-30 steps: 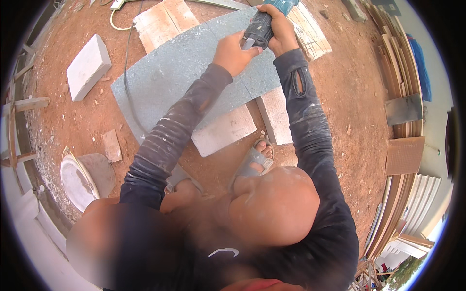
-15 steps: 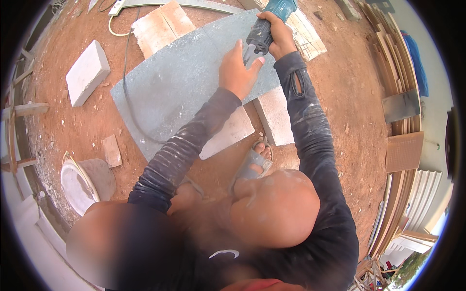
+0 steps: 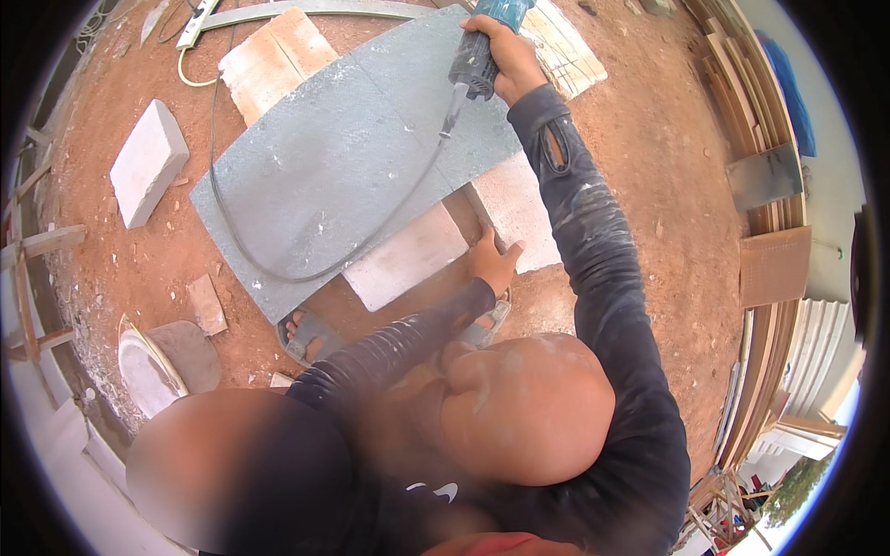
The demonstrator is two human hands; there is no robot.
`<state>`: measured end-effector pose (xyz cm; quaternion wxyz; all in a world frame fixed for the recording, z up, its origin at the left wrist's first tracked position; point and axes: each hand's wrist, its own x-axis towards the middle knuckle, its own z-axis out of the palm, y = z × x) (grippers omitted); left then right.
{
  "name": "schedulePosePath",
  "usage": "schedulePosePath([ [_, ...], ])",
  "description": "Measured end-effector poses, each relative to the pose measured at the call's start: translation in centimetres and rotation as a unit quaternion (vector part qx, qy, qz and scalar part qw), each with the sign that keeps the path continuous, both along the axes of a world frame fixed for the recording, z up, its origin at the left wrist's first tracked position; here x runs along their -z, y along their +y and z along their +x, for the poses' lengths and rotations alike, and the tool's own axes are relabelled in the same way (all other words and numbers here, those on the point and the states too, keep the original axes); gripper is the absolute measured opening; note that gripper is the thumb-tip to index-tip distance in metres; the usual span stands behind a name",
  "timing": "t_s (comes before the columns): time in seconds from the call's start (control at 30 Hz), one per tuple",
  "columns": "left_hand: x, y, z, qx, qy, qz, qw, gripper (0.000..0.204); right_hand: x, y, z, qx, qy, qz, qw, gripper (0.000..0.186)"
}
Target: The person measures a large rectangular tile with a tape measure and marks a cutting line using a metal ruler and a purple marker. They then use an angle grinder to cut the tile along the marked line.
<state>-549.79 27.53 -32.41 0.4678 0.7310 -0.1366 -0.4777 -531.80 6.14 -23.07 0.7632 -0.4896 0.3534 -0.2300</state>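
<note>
At the top of the view my right hand [image 3: 501,51] is wrapped round the dark body of a teal-and-black corded power tool [image 3: 475,67], likely an angle grinder. Its head is cut off by the picture's edge. The black cord loops from its rear over a large grey slab [image 3: 315,157] that lies flat on blocks. My left hand [image 3: 496,262] has its thumb and fingers apart at the near corner of a pale block [image 3: 519,208]. Whether it touches that block I cannot tell. Left of this hand, another pale block [image 3: 408,258] sticks out from under the slab.
Another block [image 3: 148,162] lies on the reddish dirt at left, with a whitish bucket [image 3: 153,361] on its side nearer me. A power strip [image 3: 197,23] and a long bar [image 3: 315,9] are at the far left. Boards [image 3: 742,102] line the right wall.
My left hand has left the tool's rear and come back toward me, down beside the blocks. The right hand and tool have shifted slightly left and up in view.
</note>
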Motion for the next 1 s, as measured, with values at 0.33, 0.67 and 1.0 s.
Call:
schedulePosePath([
  [0.33, 3.9, -6.3, -4.1, -0.151, 0.159, -0.052, 0.974, 0.072, -1.9, -0.9, 0.2, 0.0, -0.043, 0.007, 0.999, 0.021],
  [0.67, -5.3, -3.3, 7.6, 0.364, -0.097, 0.007, 0.926, 0.05, 0.2, -0.6, -0.1, -0.059, 0.051, 0.008, 0.997, 0.025],
  [1.0, -13.0, 6.5, 23.2, 0.337, -0.229, 0.004, 0.913, 0.033, 0.0, 3.0, 2.3, -0.133, 0.006, 0.087, 0.987, 0.03],
])
